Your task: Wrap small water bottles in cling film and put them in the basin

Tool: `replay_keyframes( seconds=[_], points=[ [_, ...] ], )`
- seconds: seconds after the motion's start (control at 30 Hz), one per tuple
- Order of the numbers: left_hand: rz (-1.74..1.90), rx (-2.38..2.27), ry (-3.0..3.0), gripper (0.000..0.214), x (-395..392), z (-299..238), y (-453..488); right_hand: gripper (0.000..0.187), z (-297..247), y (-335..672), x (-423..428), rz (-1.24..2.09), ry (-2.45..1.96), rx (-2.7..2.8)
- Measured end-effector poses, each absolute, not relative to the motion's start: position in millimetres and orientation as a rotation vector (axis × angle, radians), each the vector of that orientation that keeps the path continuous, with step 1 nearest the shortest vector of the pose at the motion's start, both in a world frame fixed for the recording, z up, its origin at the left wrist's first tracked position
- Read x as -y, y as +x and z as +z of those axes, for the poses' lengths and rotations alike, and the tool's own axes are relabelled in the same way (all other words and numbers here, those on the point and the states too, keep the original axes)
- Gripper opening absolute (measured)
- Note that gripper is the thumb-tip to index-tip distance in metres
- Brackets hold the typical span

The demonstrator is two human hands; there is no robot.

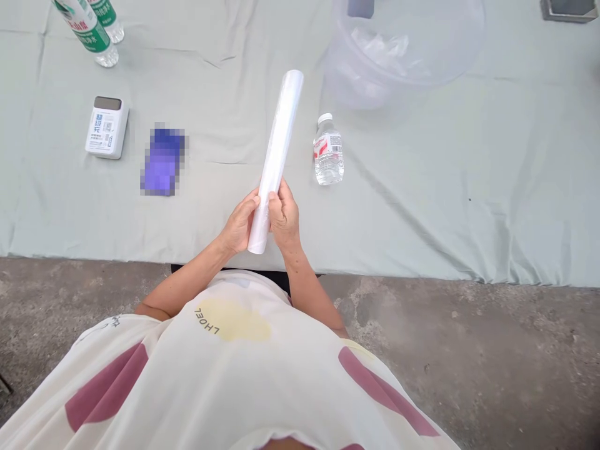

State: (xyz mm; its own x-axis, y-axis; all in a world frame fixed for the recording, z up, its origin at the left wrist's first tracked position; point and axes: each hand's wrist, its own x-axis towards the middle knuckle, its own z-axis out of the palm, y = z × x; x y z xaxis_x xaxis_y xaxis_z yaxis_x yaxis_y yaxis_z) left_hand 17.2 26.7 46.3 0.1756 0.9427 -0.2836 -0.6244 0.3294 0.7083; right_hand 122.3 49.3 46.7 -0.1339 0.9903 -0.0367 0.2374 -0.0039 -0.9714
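Note:
A long white roll (280,134), which looks like plastic film or bags wound tight, slants away from me above the near edge of the cloth-covered table. My left hand (241,222) grips its lower part from the left, thumb on top. On the other side my right hand (284,215) is closed around it, its thumb lying along the roll. The undersides of both hands and most fingertips are hidden. A small clear water bottle (329,153) with a red and white label is to the right of the roll, apart from my hands.
Grey-green cloth (422,175) covers the table. Left are a white box with a dark top (107,128) and a blurred purple object (164,162). Two green-labelled bottles (96,34) are far left. At the back sits a translucent tub (450,75); a dark box (569,9) is far right.

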Motion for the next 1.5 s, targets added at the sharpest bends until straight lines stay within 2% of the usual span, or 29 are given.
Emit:
replay_keyframes(
  seconds=[0.1,0.23,0.37,0.57,0.87,1.1,1.23,1.5],
  points=[
    [1.208,-0.837,0.483,0.035,-26,45,18,0.063,48,121,-47,1.17,-1.344,1.607],
    [1.284,-0.808,0.465,0.037,-26,43,18,0.062,48,123,-45,1.219,-1.302,1.661],
    [1.352,-0.835,0.49,0.042,-25,42,17,0.056,47,129,-44,1.247,-1.267,1.596],
    [1.271,-0.787,0.47,0.047,-27,44,11,0.04,39,138,-46,1.331,-1.156,1.315],
    [1.358,-0.967,0.494,0.05,-31,46,8,0.019,44,136,-36,1.005,-1.306,1.459],
    [1.355,-1.058,0.538,0.061,-28,43,11,0.019,51,134,-35,0.844,-1.396,1.599],
    [1.359,-1.002,0.517,0.065,-29,41,8,0.016,49,134,-37,0.914,-1.374,1.624],
    [1.301,-0.863,0.343,0.054,-31,40,6,0.021,49,140,-39,1.197,-1.355,1.412]
  ],
)
